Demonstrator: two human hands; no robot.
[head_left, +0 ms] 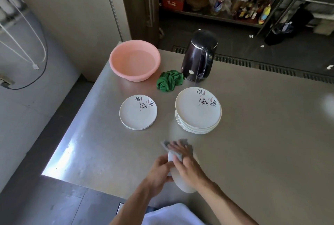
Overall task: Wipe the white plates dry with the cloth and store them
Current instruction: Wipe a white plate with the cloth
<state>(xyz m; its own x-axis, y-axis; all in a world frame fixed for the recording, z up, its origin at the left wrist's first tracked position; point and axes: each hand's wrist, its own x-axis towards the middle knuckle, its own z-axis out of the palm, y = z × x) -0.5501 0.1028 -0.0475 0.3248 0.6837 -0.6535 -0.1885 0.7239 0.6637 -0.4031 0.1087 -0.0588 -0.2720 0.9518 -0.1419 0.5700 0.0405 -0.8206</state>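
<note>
One white plate (pixel 181 182) is held on edge, steeply tilted, over the near edge of the bench (pixel 253 134), and is gripped at its left rim by the left hand (pixel 160 168). A grey cloth (pixel 178 152) is pressed over its upper rim by the outstretched fingers of the right hand (pixel 188 165); the cloth is blurred. A low stack of white plates (pixel 138 114), perhaps three, is set flat near mid-bench, towards the left edge. A taller stack (pixel 197 110) is set apart to its right. Black brush lettering with pink marks is seen on each top plate.
</note>
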